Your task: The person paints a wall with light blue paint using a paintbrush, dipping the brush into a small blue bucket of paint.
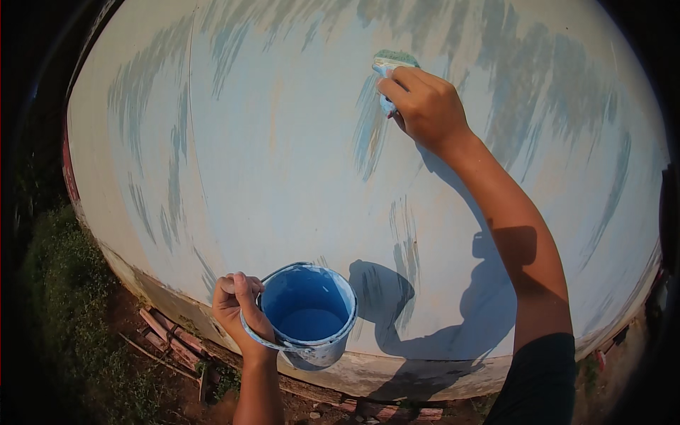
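Note:
My right hand (425,106) grips a paintbrush (389,106) by its paint-smeared handle, high on a pale wall (297,202). The brush's greenish bristles point up and lie against or very close to the wall. Grey-blue streaks of paint mark the wall's upper part and both sides. At the lower left, my left hand (241,308) holds a paint bucket (345,319) by its wire handle and rim, in front of the wall. Blue coats the bucket's inside, and blue liquid shows at its bottom. Shadows of my arm and the bucket fall on the wall.
Below the wall runs a stained, weathered base (446,380). Reddish wooden pieces (172,340) and a thin stick lie on bare soil at the lower left. Green plants (69,281) grow along the left side. More reddish pieces lie by the foot of the wall.

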Demonstrator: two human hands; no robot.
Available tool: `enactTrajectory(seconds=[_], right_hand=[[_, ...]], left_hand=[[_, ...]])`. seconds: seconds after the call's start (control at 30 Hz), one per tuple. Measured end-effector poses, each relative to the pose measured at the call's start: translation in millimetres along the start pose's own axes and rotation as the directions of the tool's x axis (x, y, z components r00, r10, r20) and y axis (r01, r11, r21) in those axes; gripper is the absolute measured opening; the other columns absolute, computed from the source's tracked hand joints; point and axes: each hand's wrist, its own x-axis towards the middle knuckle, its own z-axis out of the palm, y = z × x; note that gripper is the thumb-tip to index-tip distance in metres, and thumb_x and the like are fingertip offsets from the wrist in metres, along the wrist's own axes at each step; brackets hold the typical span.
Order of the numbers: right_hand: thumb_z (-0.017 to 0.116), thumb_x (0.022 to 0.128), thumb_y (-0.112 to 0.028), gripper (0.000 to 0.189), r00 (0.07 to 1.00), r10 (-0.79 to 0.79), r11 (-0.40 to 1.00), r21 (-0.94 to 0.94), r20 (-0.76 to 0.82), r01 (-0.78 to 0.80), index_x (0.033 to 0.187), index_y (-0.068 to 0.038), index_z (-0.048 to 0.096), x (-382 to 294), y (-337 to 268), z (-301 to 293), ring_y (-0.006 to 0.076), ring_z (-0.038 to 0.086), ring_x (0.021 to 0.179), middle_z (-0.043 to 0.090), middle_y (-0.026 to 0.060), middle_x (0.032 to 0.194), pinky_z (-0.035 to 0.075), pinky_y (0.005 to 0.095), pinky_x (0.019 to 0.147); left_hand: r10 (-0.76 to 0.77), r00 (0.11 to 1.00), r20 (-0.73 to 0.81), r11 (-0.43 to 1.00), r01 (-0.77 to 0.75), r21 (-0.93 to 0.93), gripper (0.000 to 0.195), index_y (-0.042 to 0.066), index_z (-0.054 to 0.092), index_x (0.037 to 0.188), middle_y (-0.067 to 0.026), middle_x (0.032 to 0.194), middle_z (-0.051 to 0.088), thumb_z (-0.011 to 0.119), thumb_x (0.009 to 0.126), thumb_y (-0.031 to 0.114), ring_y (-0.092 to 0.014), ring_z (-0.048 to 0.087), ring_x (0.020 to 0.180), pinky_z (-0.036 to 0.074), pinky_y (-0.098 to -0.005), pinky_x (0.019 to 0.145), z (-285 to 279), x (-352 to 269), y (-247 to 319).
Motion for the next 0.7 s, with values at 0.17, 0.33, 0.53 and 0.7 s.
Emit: enactTrajectory(seconds=[0.17, 0.33, 0.53, 0.7], right_hand=[[0.068, 0.080, -0.008, 0.006, 0.951, -0.303, 0.947, 0.132, 0.056, 0.294, 0.080, -0.005, 0.063, -74.1, -87.0, 7.8, 0.0203, 0.068, 0.080, 0.066, 0.0092, 0.080, 0.054, 0.0274, 0.058], [0.073, 0.085, -0.007, 0.014, 0.804, -0.203, 0.765, 0.604, 0.559, -0.226, 0.098, -0.004, 0.070, -79.1, -125.3, -44.5, 0.0249, 0.071, 0.084, 0.072, 0.0132, 0.094, 0.058, 0.0317, 0.069], [0.073, 0.088, -0.011, 0.013, 0.886, 0.210, 0.775, 0.483, 0.412, -0.408, 0.101, -0.007, 0.070, -17.6, -46.2, -45.0, 0.0256, 0.071, 0.081, 0.071, 0.0115, 0.090, 0.057, 0.0337, 0.067], [0.076, 0.083, -0.008, 0.019, 0.996, 0.089, 0.990, 0.109, -0.024, -0.086, 0.101, -0.008, 0.072, 20.6, -26.6, -33.7, 0.0261, 0.072, 0.090, 0.072, 0.0123, 0.097, 0.060, 0.0336, 0.073]], left_hand=[[0.016, 0.997, -0.073, 0.998, -0.011, 0.065, 0.035, 0.009, 0.042, 0.072, -0.0025, 0.067, 0.049, 0.061, 0.101, 0.016, -0.011, 0.048, 0.066, 0.043, -0.0266, 0.068, -13.1, 3.4, -8.2], [0.085, 0.994, -0.073, 0.991, -0.077, 0.105, 0.037, 0.011, 0.039, 0.072, 0.0012, 0.064, 0.044, 0.062, 0.101, 0.014, -0.007, 0.036, 0.061, 0.033, -0.0239, 0.059, -11.3, -0.1, -8.4], [0.074, 0.996, -0.046, 0.995, -0.070, 0.072, 0.034, 0.008, 0.043, 0.072, -0.0033, 0.070, 0.052, 0.061, 0.101, 0.013, -0.011, 0.051, 0.069, 0.042, -0.0262, 0.069, -20.7, 0.1, 1.8], [0.085, 0.996, -0.033, 0.994, -0.083, 0.066, 0.034, 0.008, 0.043, 0.072, -0.0036, 0.071, 0.052, 0.061, 0.100, 0.013, -0.011, 0.051, 0.069, 0.042, -0.0266, 0.069, -21.5, 0.9, 5.3]])
